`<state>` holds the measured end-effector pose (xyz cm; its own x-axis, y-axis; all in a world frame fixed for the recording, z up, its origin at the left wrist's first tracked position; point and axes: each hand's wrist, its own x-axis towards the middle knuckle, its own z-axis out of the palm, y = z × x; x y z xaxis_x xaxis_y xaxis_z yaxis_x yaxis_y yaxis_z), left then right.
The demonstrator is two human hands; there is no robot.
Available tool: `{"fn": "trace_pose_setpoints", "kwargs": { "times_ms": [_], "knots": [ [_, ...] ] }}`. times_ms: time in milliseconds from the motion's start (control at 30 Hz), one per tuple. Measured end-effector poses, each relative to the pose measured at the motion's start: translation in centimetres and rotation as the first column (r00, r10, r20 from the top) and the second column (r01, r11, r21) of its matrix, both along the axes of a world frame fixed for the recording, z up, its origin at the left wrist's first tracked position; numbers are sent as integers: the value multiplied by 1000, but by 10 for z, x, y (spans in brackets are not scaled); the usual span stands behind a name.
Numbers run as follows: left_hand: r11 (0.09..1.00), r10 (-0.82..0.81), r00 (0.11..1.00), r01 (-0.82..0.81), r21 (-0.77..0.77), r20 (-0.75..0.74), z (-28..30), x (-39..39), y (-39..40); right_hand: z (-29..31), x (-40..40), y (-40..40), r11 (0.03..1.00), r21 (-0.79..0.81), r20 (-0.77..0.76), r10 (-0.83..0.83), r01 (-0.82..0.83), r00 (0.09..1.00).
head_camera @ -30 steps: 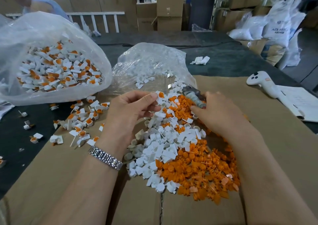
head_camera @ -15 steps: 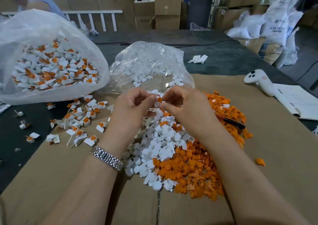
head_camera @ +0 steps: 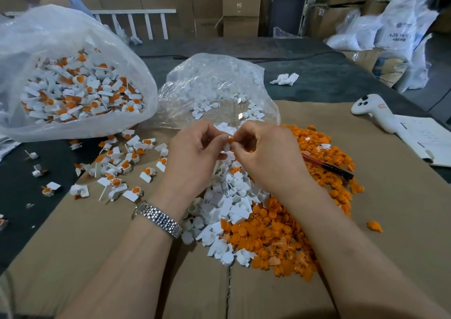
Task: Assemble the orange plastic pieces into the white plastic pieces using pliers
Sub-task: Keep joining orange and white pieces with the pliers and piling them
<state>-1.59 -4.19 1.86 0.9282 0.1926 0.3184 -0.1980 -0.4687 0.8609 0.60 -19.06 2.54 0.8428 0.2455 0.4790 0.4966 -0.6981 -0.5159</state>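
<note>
Orange piece (head_camera: 230, 140) pinched between fingertips of both hands, above the loose pile | left hand (head_camera: 195, 157) also grips a white piece (head_camera: 225, 129) | right hand (head_camera: 266, 157) curled on the orange piece | pliers (head_camera: 328, 168) lie right of the grip on orange parts, untouched.

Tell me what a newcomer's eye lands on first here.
First, the heap of loose orange plastic pieces and white plastic pieces at the centre of the brown cardboard sheet. Above it, the left hand and right hand pinch one small piece together. Far left, a clear plastic bag of assembled pieces bulges.
</note>
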Motion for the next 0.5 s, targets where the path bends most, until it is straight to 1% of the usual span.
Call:
{"fn": "trace_pose_setpoints", "kwargs": {
  "times_ms": [67,133,200,267,333,400,433,467,500],
  "knots": [
    [999,1,1000,-2,-49,-7,0,0,-1,2,1,-1,1000,-8,-19,10,-10,1000],
    [980,-15,999,6,-199,-43,2,0,-1,4,2,-5,999,45,-97,30,-26,995],
    [926,-63,993,19,-376,-105,4,-2,-1,7,5,-12,990,135,-162,51,-29,986],
    [880,-107,981,18,-474,-161,6,-3,-1,9,9,-21,986,166,-171,20,9,985],
    [853,-130,972,9,-522,-196,7,-3,0,9,14,-31,989,132,-174,-45,68,984],
    [840,-129,968,-8,-542,-214,7,-4,3,9,18,-39,990,53,-185,-116,128,976],
    [855,-100,970,-30,-518,-221,7,-4,5,9,20,-42,988,18,-182,-150,155,972],
    [893,-32,974,-73,-443,-223,6,-4,10,9,21,-45,984,-9,-175,-176,177,969],
    [939,74,974,-140,-315,-213,4,-3,15,9,22,-47,980,-32,-168,-197,194,966]
  ]
}}
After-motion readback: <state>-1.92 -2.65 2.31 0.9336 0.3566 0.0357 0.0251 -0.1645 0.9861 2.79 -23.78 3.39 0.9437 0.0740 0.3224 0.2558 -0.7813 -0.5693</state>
